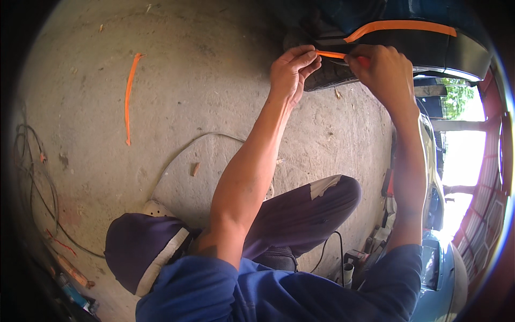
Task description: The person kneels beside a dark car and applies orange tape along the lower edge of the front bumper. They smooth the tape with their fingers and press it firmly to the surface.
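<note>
A short length of orange tape (331, 55) is stretched between my two hands, in front of a dark vehicle body. My left hand (289, 75) pinches its left end between thumb and fingertips. Closed around the other end is my right hand (385, 72), back of the hand up. A bright red-orange piece (364, 61) shows between its fingers; its shape is mostly hidden. Just above my hands, a longer orange tape strip (405, 25) is stuck in a curve along the dark panel (429, 49).
A loose orange tape strip (129, 99) lies on the concrete floor (86, 96). A thin cable (177, 155) curves near my leg, and tangled cords (40, 177) lie at far left. Tools and containers (362, 260) stand to the right, near another blue vehicle (442, 276).
</note>
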Motion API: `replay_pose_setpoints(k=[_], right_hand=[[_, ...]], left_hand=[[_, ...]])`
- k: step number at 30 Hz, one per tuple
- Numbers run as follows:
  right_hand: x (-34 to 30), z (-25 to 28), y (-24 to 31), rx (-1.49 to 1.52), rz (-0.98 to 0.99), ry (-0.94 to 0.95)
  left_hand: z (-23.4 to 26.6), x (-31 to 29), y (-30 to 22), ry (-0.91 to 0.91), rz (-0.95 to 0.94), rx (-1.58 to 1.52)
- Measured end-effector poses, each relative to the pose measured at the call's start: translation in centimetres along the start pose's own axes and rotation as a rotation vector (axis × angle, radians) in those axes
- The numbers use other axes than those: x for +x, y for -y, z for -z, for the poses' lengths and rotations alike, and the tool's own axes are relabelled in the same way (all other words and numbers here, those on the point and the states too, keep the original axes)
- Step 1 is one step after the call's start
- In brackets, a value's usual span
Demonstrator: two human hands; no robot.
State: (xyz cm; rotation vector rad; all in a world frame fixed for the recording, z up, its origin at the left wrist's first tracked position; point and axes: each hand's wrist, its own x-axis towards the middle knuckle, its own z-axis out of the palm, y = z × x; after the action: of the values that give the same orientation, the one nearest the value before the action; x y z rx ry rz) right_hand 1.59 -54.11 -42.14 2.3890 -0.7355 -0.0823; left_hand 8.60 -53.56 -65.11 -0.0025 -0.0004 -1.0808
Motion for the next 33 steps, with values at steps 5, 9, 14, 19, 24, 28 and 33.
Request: replay_pose_setpoints(k=[5,9,14,19,24,28,33], right_hand=[[1.7,0.0,0.6,-0.098,-0.007,-0.041],[2.1,0.2,1.0,-0.075,-0.061,0.010],[2.3,0.4,1.0,-0.074,-0.072,0.019],[2.4,0.4,0.9,-0.061,-0.077,0.025],[2.4,0.5,1.0,-0.040,-0.088,0.023],[2.4,0.6,1.1,-0.033,-0.100,0.036],[2.5,0.6,1.0,-0.036,-0.092,0.037]], left_hand=[[-2.0,0.4,0.7,-0.135,-0.188,0.057],[-2.7,0.5,0.6,-0.203,-0.210,0.059],[-2.9,0.6,0.4,-0.155,-0.243,0.086],[-3.0,0.6,0.4,-0.150,-0.232,0.095],[-3.0,0.6,0.4,-0.157,-0.213,0.096],[-3.0,0.7,0.4,-0.150,-0.220,0.088],[-3.0,0.7,0.4,-0.152,-0.215,0.087]])
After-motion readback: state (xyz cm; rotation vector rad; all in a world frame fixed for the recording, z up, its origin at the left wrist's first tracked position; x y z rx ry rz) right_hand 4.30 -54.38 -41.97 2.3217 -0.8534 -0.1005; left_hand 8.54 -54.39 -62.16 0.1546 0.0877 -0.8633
